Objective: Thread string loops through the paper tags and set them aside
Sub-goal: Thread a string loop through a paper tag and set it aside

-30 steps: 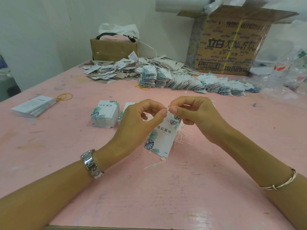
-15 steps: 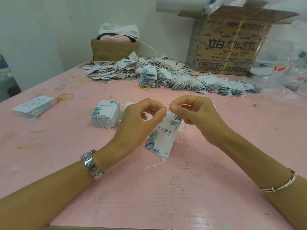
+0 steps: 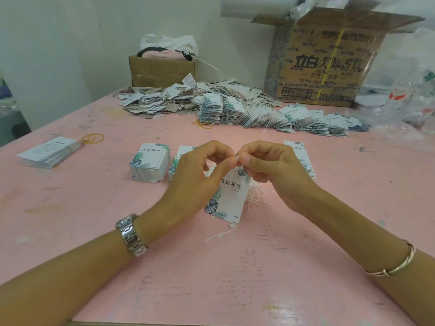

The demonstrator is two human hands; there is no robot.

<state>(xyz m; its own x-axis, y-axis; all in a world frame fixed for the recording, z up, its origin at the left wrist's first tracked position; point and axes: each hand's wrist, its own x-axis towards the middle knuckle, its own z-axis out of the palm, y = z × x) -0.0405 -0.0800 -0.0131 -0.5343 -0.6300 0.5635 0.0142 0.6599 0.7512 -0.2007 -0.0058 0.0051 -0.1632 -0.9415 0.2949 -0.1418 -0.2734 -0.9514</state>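
My left hand (image 3: 195, 180) pinches the top of a white paper tag (image 3: 229, 198) printed with green leaves, which hangs down above the pink table (image 3: 211, 267). My right hand (image 3: 273, 170) pinches a white string end right at the tag's top, fingertip to fingertip with the left. A bunch of loose white strings (image 3: 255, 196) lies under my right hand, and one string (image 3: 221, 234) trails below the tag. Stacks of unthreaded tags (image 3: 150, 162) stand just left of my hands. A long row of threaded tags (image 3: 282, 118) lies at the back.
A heap of mixed tags (image 3: 160, 100) sits before a small cardboard box (image 3: 162, 69). A big printed carton (image 3: 329, 62) stands back right beside plastic bags (image 3: 412, 102). A stack of white cards (image 3: 49, 151) and yellow rubber bands (image 3: 93, 138) lie left.
Both hands have stayed pinched together at the tag's top, with only tiny finger shifts. The tag hangs as before.
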